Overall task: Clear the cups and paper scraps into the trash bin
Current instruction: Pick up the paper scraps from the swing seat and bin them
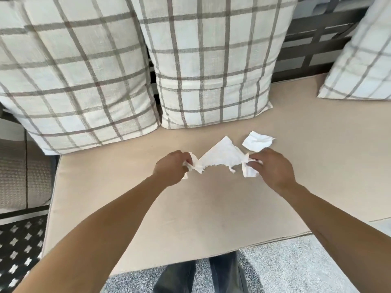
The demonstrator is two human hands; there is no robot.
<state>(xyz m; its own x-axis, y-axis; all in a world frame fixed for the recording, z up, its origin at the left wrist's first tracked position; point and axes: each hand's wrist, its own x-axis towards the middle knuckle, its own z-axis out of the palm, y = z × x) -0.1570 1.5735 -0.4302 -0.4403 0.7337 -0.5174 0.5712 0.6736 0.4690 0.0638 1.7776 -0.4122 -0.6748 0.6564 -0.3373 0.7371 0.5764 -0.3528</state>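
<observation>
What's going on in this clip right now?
A person stands at a beige seat cushion gathering torn white paper. The left hand pinches one end of a large torn paper piece and the right hand grips the other end, so it spans between them just above the cushion. A smaller paper scrap lies loose on the cushion beyond the right hand. Plaid pillows lean behind. No cups or trash bin are in view.
</observation>
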